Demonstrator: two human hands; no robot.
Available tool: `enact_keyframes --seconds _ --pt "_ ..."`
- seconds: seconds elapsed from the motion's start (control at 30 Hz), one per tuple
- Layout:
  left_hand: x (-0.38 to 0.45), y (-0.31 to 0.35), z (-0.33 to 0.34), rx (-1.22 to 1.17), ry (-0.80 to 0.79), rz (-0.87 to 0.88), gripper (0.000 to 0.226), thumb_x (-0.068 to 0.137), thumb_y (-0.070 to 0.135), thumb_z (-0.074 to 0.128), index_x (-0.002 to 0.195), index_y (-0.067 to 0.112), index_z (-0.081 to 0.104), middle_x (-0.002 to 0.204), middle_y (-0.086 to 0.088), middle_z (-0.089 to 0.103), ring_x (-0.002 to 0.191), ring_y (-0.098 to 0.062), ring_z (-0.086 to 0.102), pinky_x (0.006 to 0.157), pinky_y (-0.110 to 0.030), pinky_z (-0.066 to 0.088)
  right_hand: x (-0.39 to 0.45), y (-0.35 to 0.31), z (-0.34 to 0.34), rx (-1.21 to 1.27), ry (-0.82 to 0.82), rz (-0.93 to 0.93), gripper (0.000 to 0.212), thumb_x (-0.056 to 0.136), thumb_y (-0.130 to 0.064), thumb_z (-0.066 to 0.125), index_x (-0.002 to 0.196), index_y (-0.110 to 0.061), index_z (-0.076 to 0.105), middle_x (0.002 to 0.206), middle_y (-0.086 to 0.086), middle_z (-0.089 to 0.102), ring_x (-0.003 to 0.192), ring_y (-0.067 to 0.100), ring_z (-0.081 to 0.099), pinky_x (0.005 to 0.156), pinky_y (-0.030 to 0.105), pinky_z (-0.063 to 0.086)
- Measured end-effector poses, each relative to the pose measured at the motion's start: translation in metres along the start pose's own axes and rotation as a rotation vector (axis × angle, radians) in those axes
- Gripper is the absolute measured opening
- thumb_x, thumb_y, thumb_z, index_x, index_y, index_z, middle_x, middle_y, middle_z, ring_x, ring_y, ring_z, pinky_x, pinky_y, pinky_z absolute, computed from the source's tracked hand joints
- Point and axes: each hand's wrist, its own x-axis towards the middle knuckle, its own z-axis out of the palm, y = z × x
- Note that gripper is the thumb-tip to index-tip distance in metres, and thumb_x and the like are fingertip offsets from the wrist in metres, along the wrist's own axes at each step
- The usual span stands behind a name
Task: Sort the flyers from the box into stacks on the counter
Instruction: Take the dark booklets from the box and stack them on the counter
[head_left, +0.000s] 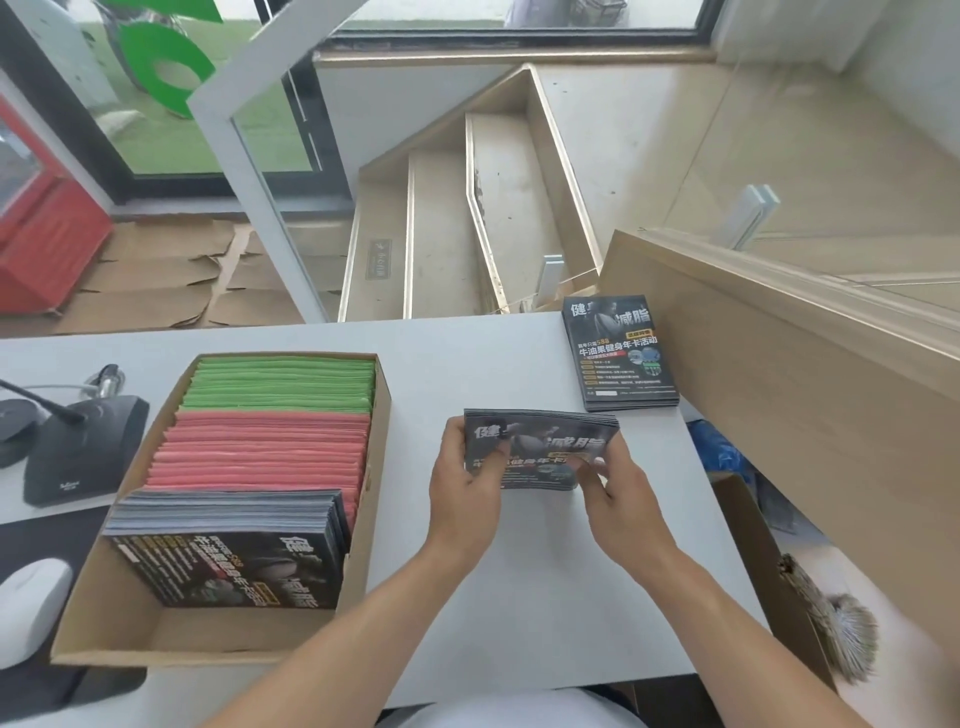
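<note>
- Two hands grip one bundle of dark flyers (540, 448) over the middle of the white counter (467, 364): the left hand (465, 480) pinches its left edge, the right hand (613, 493) its lower right corner.
- A stack of the same dark flyers (619, 353) lies at the counter's far right corner.
- The cardboard box (208, 631) near the left edge holds green sheets (280, 382) at the far end, pink sheets (260, 449) in the middle and dark flyers (228, 545) nearest.
- A desk microphone (78, 447) and a white mouse (31, 608) sit left of the box.

Stacked flyer (621, 353) reads "减脂", "牛油果健身年卡活动".
</note>
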Motion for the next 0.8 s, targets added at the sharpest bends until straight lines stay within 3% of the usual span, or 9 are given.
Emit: enact_keyframes --seconds 0.07,0.13,0.23,0.27,0.37,0.47,0.53,0.6,0.8 --pt "0.000 0.003 0.003 -0.001 0.019 -0.022 0.015 0.099 0.006 0.058 0.102 0.020 0.057 0.095 0.020 0.071 0.092 0.003 0.063 0.075 -0.008 0.042 0.001 -0.003 0.001 -0.026 0.016 -0.008 0.032 0.104 -0.006 0.048 0.122 -0.032 0.047 0.111 -0.031 0.065 0.102 0.001 0.064 0.084 0.021 0.051" --pt "0.000 0.004 0.003 -0.009 0.026 -0.033 0.016 0.098 0.003 0.057 0.102 0.019 0.057 0.096 0.015 0.071 0.090 0.003 0.062 0.074 -0.008 0.042 0.002 -0.007 0.001 -0.007 0.020 -0.015 0.034 0.102 -0.004 0.050 0.119 -0.034 0.048 0.110 -0.033 0.065 0.102 -0.003 0.064 0.085 0.015 0.049" --pt "-0.001 0.007 0.001 -0.009 0.036 -0.021 0.017 0.096 0.001 0.057 0.101 0.017 0.055 0.093 0.016 0.071 0.089 0.001 0.063 0.072 -0.008 0.042 0.002 -0.020 0.000 0.198 0.054 0.036 0.026 0.099 -0.015 0.064 0.116 -0.032 0.054 0.112 -0.022 0.068 0.109 0.001 0.064 0.094 0.020 0.048" --pt "-0.001 0.008 0.000 -0.014 0.037 -0.012 0.016 0.096 0.001 0.058 0.101 0.016 0.054 0.091 0.018 0.071 0.088 0.002 0.064 0.071 -0.008 0.042 0.003 -0.025 0.000 0.293 0.079 0.050 0.026 0.097 -0.021 0.067 0.118 -0.029 0.055 0.109 -0.015 0.068 0.106 0.003 0.064 0.092 0.023 0.049" --pt "-0.004 0.014 -0.001 -0.027 0.060 0.027 0.018 0.094 0.003 0.064 0.103 0.014 0.053 0.089 0.022 0.070 0.087 0.003 0.065 0.073 -0.010 0.044 0.005 -0.049 0.003 0.525 0.159 0.076 0.027 0.095 -0.030 0.067 0.118 -0.019 0.059 0.095 -0.004 0.062 0.085 -0.003 0.060 0.077 0.012 0.047" --pt "-0.006 0.024 0.003 -0.098 0.063 0.042 0.016 0.096 0.008 0.065 0.106 0.015 0.054 0.092 0.022 0.072 0.091 0.003 0.066 0.076 -0.013 0.049 0.007 -0.061 0.011 0.660 0.216 0.155 0.021 0.098 -0.035 0.057 0.106 -0.016 0.062 0.091 -0.003 0.068 0.083 0.004 0.064 0.069 0.013 0.049" --pt "-0.008 0.030 0.008 -0.148 0.074 0.010 0.007 0.101 0.017 0.060 0.105 0.013 0.055 0.087 0.023 0.072 0.085 0.007 0.065 0.070 -0.007 0.045 0.008 -0.063 0.015 0.693 0.254 0.195 0.017 0.103 -0.028 0.053 0.098 -0.015 0.062 0.082 -0.005 0.070 0.076 0.004 0.066 0.063 0.015 0.050" --pt "-0.010 0.034 0.011 -0.167 0.098 -0.023 0.015 0.104 0.025 0.054 0.106 0.010 0.057 0.082 0.016 0.072 0.077 0.009 0.063 0.066 -0.005 0.043 0.009 -0.064 0.016 0.685 0.275 0.204 0.016 0.104 -0.025 0.052 0.094 -0.015 0.061 0.079 -0.005 0.069 0.074 0.005 0.064 0.063 0.016 0.050" --pt "-0.009 0.035 0.010 -0.146 0.119 -0.059 0.022 0.103 0.029 0.055 0.106 0.009 0.061 0.095 0.001 0.069 0.077 0.007 0.062 0.066 -0.005 0.042 0.008 -0.062 0.016 0.693 0.256 0.180 0.012 0.103 -0.023 0.054 0.097 -0.015 0.060 0.081 -0.006 0.068 0.076 0.005 0.063 0.067 0.015 0.049"
